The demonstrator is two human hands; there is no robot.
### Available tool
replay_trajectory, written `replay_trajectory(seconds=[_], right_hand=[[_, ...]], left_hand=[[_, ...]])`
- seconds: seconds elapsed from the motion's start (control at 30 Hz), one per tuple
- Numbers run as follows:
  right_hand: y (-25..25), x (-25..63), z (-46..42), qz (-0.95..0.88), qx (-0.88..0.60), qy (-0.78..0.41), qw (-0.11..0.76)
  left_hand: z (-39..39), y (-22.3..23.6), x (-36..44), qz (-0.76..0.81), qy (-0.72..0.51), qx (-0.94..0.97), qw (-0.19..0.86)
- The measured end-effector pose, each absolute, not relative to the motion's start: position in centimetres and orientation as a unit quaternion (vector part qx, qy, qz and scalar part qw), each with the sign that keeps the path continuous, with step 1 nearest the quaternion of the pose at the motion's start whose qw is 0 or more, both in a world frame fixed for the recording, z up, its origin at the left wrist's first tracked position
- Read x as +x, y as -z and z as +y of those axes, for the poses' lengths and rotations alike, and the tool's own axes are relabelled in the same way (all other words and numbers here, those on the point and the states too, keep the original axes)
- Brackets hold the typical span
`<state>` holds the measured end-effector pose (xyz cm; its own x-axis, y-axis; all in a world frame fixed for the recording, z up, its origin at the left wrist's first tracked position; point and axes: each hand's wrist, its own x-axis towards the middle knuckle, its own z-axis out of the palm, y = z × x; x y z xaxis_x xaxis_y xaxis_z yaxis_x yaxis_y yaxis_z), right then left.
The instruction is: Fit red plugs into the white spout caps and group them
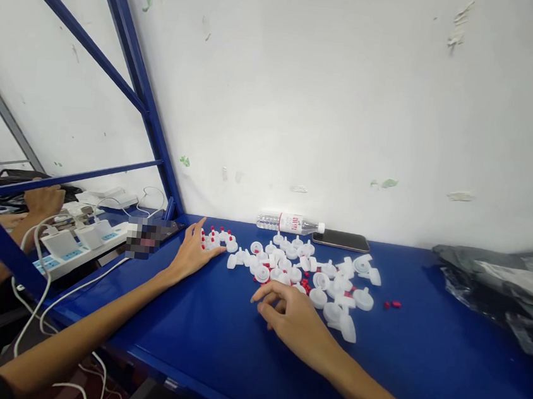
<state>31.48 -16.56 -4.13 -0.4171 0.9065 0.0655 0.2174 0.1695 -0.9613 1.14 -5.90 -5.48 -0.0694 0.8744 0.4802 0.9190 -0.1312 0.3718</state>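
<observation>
My left hand is at the left of the blue table, its fingers and thumb spread around the near side of a small group of white plastic pieces with red tips. They stand upright in rows. My right hand hovers at the front edge of a loose pile of white round plastic pieces with stems and flat tabs. Its fingers are loosely bent with a gap to the thumb, and I see nothing held in them. Small red caps lie scattered among the white pieces.
A clear water bottle lies along the wall beside a dark phone. Two red caps sit apart at right. Dark plastic bags cover the right end. Left are a blue frame, a power strip, cables and another person's arm.
</observation>
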Motion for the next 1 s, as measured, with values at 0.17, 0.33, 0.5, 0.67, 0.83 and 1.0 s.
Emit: replay_trajectory(seconds=[0.17, 0.33, 0.5, 0.67, 0.83, 1.0], right_hand=[[4.3, 31.4, -16.4, -0.684, -0.41, -0.493, 0.348], [3.9, 31.6, -16.5, -0.719, -0.442, -0.412, 0.344], [3.5, 32.0, -16.7, -0.817, -0.51, -0.088, 0.253], [3.6, 31.9, -16.7, -0.833, -0.53, -0.003, 0.159], [3.7, 31.8, -16.4, -0.845, -0.523, -0.002, 0.108], [3.9, 31.7, -16.0, -0.844, -0.528, 0.0, 0.096]], left_hand=[[-7.1, 4.5, 2.2, -0.63, 0.345, -0.689, 0.091], [-10.3, 3.4, 4.5, -0.538, 0.316, -0.774, 0.106], [-11.3, 4.0, 6.3, -0.484, 0.27, -0.831, 0.051], [-12.7, 3.8, 6.1, -0.513, 0.283, -0.81, 0.014], [-17.5, 4.0, 7.6, -0.544, 0.308, -0.78, -0.03], [-19.5, 4.6, 9.0, -0.534, 0.299, -0.78, -0.132]])
